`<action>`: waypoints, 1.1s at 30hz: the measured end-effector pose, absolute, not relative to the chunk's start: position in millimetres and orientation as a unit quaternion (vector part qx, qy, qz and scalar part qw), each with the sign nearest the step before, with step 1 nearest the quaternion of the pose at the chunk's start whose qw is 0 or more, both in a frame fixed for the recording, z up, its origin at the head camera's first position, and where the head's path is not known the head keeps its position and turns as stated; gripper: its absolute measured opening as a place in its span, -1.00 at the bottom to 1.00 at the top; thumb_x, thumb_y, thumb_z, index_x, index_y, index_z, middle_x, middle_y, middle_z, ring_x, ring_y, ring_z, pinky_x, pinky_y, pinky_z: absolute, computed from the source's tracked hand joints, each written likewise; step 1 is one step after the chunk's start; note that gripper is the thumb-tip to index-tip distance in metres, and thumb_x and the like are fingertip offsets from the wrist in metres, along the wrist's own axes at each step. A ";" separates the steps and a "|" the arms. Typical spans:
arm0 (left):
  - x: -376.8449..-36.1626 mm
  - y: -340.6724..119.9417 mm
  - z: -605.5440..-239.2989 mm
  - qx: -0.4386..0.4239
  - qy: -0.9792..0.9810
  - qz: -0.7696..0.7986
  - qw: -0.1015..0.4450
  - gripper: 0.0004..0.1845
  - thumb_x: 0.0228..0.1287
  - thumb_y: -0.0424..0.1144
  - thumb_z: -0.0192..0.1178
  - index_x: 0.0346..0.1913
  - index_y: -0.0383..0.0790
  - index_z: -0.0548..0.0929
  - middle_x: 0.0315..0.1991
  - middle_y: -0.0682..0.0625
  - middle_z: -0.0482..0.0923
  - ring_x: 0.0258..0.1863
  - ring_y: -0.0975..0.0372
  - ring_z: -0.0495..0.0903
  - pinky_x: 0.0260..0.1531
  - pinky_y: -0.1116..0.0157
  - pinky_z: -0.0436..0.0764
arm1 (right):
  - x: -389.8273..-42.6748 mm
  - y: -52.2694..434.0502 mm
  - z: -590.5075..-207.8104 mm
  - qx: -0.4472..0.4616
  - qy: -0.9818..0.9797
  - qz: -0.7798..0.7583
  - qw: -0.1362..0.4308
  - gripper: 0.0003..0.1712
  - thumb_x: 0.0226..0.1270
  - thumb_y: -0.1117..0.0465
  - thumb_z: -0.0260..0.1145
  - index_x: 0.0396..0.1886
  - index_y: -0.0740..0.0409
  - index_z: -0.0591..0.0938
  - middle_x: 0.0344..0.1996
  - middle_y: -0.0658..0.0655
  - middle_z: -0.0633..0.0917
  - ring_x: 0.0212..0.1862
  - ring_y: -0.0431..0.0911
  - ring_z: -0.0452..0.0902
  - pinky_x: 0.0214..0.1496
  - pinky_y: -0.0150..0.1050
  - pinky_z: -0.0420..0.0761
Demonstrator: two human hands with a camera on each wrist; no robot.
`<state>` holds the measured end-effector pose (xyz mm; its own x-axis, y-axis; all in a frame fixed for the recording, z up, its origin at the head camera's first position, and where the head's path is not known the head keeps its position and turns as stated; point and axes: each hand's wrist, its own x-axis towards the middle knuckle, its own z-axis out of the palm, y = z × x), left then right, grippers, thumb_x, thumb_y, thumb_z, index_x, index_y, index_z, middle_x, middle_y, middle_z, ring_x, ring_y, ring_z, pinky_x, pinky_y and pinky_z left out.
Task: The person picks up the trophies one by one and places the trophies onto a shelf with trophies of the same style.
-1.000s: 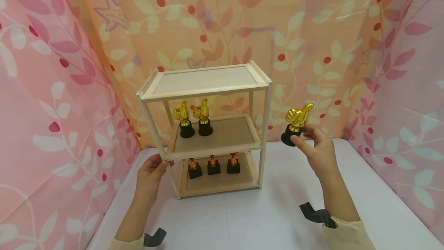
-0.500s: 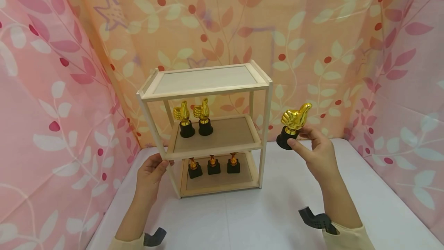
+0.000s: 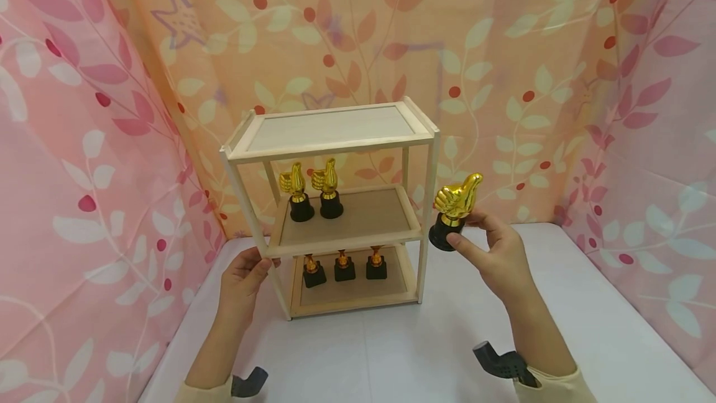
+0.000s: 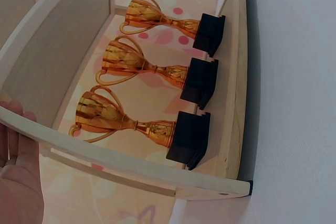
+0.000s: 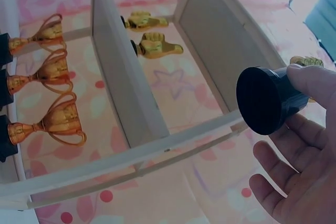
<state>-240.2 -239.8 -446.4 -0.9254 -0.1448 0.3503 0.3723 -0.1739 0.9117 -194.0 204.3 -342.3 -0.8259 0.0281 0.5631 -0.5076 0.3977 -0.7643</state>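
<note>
My right hand (image 3: 498,260) pinches a golden thumbs-up trophy (image 3: 457,199) by its round black base, just right of the wooden shelf rack (image 3: 335,153). In the right wrist view that black base (image 5: 262,100) faces the camera, and most of the gold part is hidden. With thumb and fingers, my left hand (image 3: 240,278) grips the rack's left front post near the middle shelf. Two similar thumbs-up trophies (image 3: 330,182) stand upright on the left half of the middle shelf. Three golden cup trophies (image 4: 126,116) with black square bases stand in a row on the bottom shelf.
The rack's top shelf (image 3: 335,128) is a flat panel above the trophies. A white tabletop (image 3: 358,359) lies under the rack. Floral curtains (image 3: 503,48) enclose the back and both sides.
My right hand has moved left and slightly down with the thumbs-up trophy, nearer the rack's right post. My left hand and the rack have stayed in place.
</note>
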 end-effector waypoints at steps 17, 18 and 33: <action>-240.3 -239.2 -448.6 -0.103 -0.613 -0.766 0.164 -0.78 0.45 -0.46 0.19 0.10 -0.31 0.62 -0.21 0.05 0.76 -0.16 0.25 0.77 0.07 0.36 0.67 | -183.7 168.9 -348.0 0.212 -0.789 0.534 0.219 -0.61 0.28 0.31 0.50 0.08 0.12 0.64 -0.03 0.03 0.69 0.14 -0.22 0.48 0.42 0.46 0.22; -240.2 -239.0 -449.4 -0.104 -0.612 -0.767 0.164 -0.78 0.45 -0.45 0.19 0.09 -0.29 0.63 -0.20 0.06 0.76 -0.16 0.25 0.77 0.07 0.36 0.68 | -183.8 166.4 -348.4 0.212 -0.789 0.535 0.215 -0.61 0.28 0.30 0.50 0.09 0.12 0.64 -0.02 0.04 0.69 0.14 -0.22 0.47 0.42 0.48 0.21; -241.5 -240.9 -447.8 -0.094 -0.615 -0.766 0.165 -0.75 0.46 -0.46 0.18 0.13 -0.38 0.58 -0.20 0.07 0.75 -0.15 0.27 0.76 0.08 0.35 0.68 | -202.5 132.8 -338.7 0.212 -0.777 0.564 0.182 -0.48 0.31 0.20 0.50 0.22 0.20 0.60 0.09 0.12 0.69 0.14 0.01 0.50 0.43 0.20 0.34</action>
<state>-241.5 -240.9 -447.8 -0.9281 -0.1359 0.3467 0.3679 -0.1899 0.9103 -202.5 132.8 -338.7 -0.8439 -0.1237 0.5221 -0.5348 0.2733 -0.7996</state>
